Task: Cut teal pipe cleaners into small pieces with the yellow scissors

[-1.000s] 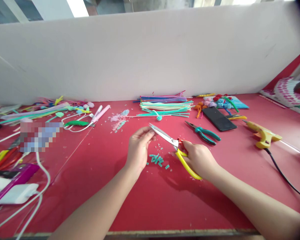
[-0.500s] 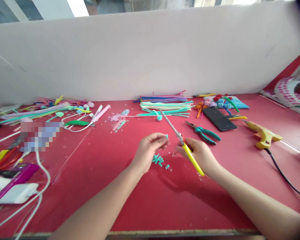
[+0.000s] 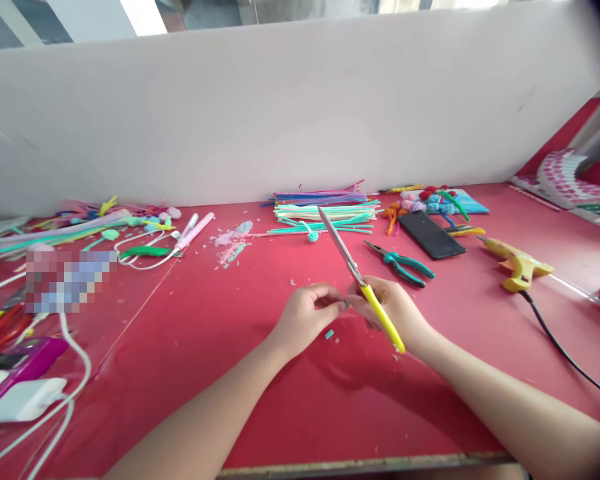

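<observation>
– How are the hands standing on your feed?
– Over the link I am seeing the left hand pinching a small teal piece at its fingertips, nearer to me than the pliers and off to their left
– And what is the right hand doing?
– It is gripping the scissors by their yellow handles, just on the near side of the pliers. Its fingertips are facing those of the left, and I am not seeing clearly whether they are touching the piece too
– Are the blades parting?
– No, they are lying together and pointing away from me, to the left of the pliers
– What else is lying on the red worktop?
– A loose teal piece is lying nearer than the pliers and to their left. Beyond the pliers, a little to their right, a black phone is resting, while a yellow glue gun is sitting farther to their right. Bundled fuzzy stems are lying beyond the pliers to the left, and pink and teal trimmings are sitting well to their left
</observation>
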Action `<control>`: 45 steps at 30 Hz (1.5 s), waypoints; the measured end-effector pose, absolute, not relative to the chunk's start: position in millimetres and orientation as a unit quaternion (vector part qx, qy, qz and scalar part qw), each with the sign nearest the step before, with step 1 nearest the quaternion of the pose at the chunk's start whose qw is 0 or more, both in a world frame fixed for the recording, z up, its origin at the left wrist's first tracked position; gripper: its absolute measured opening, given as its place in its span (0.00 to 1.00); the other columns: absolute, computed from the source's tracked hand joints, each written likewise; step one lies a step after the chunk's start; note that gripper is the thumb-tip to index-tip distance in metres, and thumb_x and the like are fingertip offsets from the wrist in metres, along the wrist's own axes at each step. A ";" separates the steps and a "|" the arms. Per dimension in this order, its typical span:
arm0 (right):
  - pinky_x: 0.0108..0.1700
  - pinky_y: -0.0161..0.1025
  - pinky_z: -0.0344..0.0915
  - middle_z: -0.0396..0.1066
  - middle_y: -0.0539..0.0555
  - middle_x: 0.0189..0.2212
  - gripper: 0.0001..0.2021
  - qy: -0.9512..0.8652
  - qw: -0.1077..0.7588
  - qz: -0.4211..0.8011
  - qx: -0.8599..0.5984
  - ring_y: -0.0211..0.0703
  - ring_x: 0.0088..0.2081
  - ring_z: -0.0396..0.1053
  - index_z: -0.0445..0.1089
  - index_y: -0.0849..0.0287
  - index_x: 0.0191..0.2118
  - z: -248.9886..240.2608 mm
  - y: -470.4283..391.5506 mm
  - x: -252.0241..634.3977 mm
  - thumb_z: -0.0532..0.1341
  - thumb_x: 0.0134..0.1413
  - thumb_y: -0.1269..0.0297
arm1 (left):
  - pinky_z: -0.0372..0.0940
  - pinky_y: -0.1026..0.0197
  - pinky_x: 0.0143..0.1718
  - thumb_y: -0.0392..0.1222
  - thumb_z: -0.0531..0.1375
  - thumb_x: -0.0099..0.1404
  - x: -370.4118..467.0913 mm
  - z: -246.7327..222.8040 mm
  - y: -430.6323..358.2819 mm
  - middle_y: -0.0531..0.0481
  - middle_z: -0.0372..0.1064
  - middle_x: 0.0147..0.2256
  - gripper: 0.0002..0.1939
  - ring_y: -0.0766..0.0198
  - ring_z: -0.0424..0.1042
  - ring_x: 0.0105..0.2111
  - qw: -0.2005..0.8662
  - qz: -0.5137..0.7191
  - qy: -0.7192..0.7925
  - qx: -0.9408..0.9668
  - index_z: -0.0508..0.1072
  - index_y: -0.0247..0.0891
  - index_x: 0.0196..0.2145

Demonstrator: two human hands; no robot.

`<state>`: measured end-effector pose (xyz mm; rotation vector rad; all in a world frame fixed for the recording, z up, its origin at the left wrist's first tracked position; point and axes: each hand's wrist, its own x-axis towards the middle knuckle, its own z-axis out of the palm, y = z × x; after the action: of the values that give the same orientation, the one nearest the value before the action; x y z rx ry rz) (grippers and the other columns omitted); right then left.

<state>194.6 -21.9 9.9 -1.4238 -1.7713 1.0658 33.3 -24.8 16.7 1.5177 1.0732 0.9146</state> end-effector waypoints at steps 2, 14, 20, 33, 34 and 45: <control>0.19 0.29 0.47 0.53 0.43 0.14 0.08 -0.677 0.302 0.390 -0.546 0.31 0.17 0.54 0.59 0.59 0.23 9.2 -22.4 193.8 0.53 0.43 0.60 | 0.58 0.64 0.29 0.41 0.56 0.52 33.2 16.1 -25.4 0.49 0.67 0.25 0.07 0.65 0.65 0.27 0.494 0.376 0.452 0.641 0.71 0.36 0.26; 0.20 0.30 0.43 0.54 0.45 0.15 0.14 -0.739 0.256 0.242 -0.574 0.31 0.18 0.51 0.57 0.59 0.22 6.9 -19.4 196.9 0.51 0.44 0.52 | 0.59 0.64 0.29 0.42 0.58 0.50 30.3 12.7 -20.1 0.50 0.68 0.24 0.07 0.65 0.65 0.25 0.505 0.433 0.474 0.577 0.72 0.36 0.26; 0.21 0.32 0.45 0.62 0.49 0.19 0.17 -0.777 0.181 0.092 -0.596 0.35 0.19 0.58 0.60 0.57 0.28 13.1 -19.7 199.1 0.51 0.43 0.47 | 0.60 0.65 0.29 0.39 0.61 0.47 18.2 15.7 -6.8 0.50 0.67 0.23 0.09 0.68 0.64 0.24 0.497 0.599 0.458 0.429 0.71 0.33 0.28; 0.20 0.33 0.42 0.62 0.49 0.17 0.19 -0.803 0.125 0.035 -0.581 0.36 0.18 0.59 0.62 0.58 0.31 1.3 -18.7 200.2 0.46 0.47 0.46 | 0.59 0.66 0.29 0.37 0.60 0.47 13.0 18.0 -4.9 0.50 0.68 0.25 0.07 0.70 0.64 0.24 0.507 0.642 0.427 0.385 0.72 0.33 0.27; 0.20 0.33 0.42 0.62 0.49 0.17 0.19 -0.804 0.126 0.036 -0.580 0.36 0.18 0.59 0.62 0.58 0.31 1.2 -18.8 200.0 0.46 0.47 0.46 | 0.59 0.66 0.29 0.37 0.60 0.47 13.1 17.7 -4.8 0.50 0.68 0.24 0.07 0.70 0.64 0.24 0.509 0.643 0.425 0.385 0.72 0.33 0.27; 0.20 0.32 0.40 0.60 0.49 0.16 0.18 -0.815 0.120 0.030 -0.566 0.35 0.17 0.55 0.60 0.58 0.28 2.7 -17.3 203.2 0.46 0.48 0.48 | 0.59 0.66 0.29 0.37 0.60 0.48 11.0 16.1 -4.1 0.50 0.67 0.24 0.07 0.71 0.63 0.24 0.514 0.643 0.404 0.399 0.72 0.33 0.28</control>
<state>203.2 -17.3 2.7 -1.6536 -2.3823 0.0887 11.0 -4.1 16.1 0.9584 0.9709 1.5460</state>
